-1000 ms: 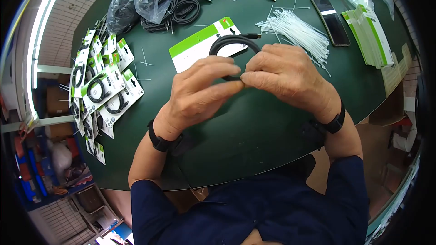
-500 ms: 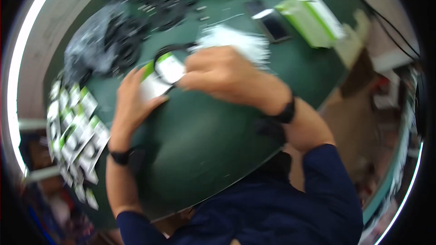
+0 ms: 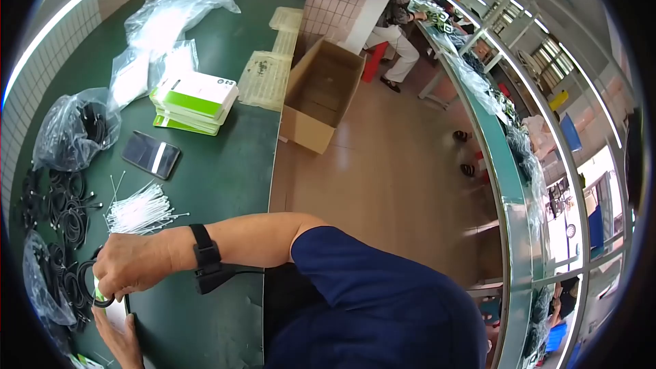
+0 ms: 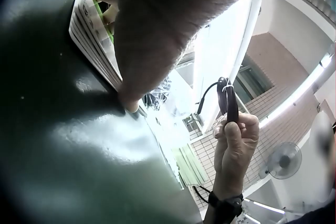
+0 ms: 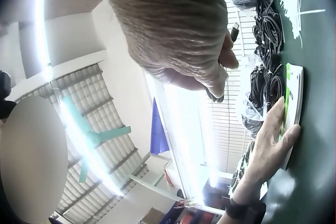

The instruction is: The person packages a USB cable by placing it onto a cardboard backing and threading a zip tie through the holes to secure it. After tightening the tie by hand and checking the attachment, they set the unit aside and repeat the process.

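Note:
My right hand pinches a coiled black cable, raised above the table in the left wrist view. A thin white tie circles the coil near its top, and one plug end hangs out to the side. Below it, my left hand holds a stack of white-and-green packaging cards on the table, thumb at one long edge and fingers at the other. In the head view the left hand is partly cut off at the bottom, and the right hand hides part of the cards.
White cable ties lie in a pile beyond the right hand, with a phone and more stacked cards farther off. Bundled cables and a plastic bag line the left. A cardboard box stands past the table edge.
The head view has swung far to the right, showing the room and another person. The left hand has moved onto the card stack, while the right hand keeps the cable coil, now lifted.

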Available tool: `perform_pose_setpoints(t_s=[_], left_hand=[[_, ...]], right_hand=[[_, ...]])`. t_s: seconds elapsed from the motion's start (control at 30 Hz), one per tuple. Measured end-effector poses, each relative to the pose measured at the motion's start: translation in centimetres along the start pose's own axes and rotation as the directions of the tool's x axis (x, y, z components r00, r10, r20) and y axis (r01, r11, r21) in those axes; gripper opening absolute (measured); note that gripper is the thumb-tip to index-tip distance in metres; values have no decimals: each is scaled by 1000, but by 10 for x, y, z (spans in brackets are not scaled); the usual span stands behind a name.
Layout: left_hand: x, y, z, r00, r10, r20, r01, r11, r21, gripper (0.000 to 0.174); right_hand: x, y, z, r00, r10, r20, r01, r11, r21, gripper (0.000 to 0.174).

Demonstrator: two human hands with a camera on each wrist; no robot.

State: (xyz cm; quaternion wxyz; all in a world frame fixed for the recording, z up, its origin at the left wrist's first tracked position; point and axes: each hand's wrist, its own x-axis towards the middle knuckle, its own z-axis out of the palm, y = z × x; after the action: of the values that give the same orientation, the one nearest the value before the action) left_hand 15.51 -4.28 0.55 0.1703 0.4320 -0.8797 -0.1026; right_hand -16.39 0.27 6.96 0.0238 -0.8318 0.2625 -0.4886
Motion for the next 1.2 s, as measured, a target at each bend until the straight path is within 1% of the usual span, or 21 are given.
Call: perform_pose_setpoints(t_s=[0.07,0.23,0.33,0.37,0.47,0.5,0.6,0.63,0.67,0.73,0.77,0.87,0.9,0.97,1.0,1.03,1.07,1.1,1.13,1.17,1.2], left_hand=[[0,2,0,999,-50,11,50,999,-14,75],[1,1,-8,999,-32,33,34,996,-87,71],[5,-8,-10,991,-106,80,113,990,-89,62],[5,-8,-12,991,-107,83,114,990,-85,62],[9,-7,-16,996,14,87,-21,997,81,52],[9,-6,-17,996,12,88,-19,997,81,52],[9,-4,-23,986,-64,156,32,980,196,41],[9,-7,-25,986,-66,154,35,980,196,41],[10,-11,-27,997,-6,72,-7,985,175,39],[13,-17,-31,989,113,-93,-100,985,139,36],[10,-22,-38,990,112,-89,-100,986,136,36],[7,17,-81,943,220,-249,-122,927,356,31],[3,37,-84,944,217,-250,-119,927,355,31],[-7,94,-94,986,111,-124,-60,930,363,26],[-15,113,-97,997,56,-59,-31,929,370,24],[-22,126,-94,997,56,-58,-31,929,369,24],[-29,138,-84,995,54,87,-83,918,387,21],[-32,146,-74,972,48,231,-139,908,395,18],[-33,151,-67,972,50,230,-140,909,393,18],[-32,156,-61,980,104,167,-157,925,345,18],[-31,160,-56,983,153,102,-177,937,300,18]], right_hand=[[-1,1,2,1000,19,13,-20,999,31,18],[-1,1,2,999,35,24,-36,999,19,17],[-2,0,2,998,31,51,-31,1000,-3,18],[-2,0,2,998,32,47,-32,999,0,18],[-2,0,1,997,42,63,-41,999,-20,19],[-2,0,2,997,42,64,-41,999,-18,19],[-3,2,5,997,49,57,-47,998,-35,20],[-2,2,5,997,47,58,-45,998,-33,20],[-2,1,3,998,45,45,-45,999,-18,20],[-1,-1,0,999,50,19,-50,999,10,20],[-2,-2,0,998,55,20,-55,998,11,20],[2,-3,0,986,126,-109,-97,966,238,19],[4,-5,0,986,126,-107,-97,966,239,19],[8,-11,-3,964,184,-191,-108,930,351,19],[9,-12,-3,949,217,-230,-109,907,406,19],[9,-13,-1,949,218,-230,-110,907,406,19],[9,-16,4,955,209,-210,-107,903,415,18],[8,-19,9,961,201,-189,-104,900,424,17],[6,-22,14,967,191,-169,-102,896,432,16],[4,-26,20,967,192,-168,-103,896,431,16],[1,-30,27,981,159,-109,-109,926,361,17]])
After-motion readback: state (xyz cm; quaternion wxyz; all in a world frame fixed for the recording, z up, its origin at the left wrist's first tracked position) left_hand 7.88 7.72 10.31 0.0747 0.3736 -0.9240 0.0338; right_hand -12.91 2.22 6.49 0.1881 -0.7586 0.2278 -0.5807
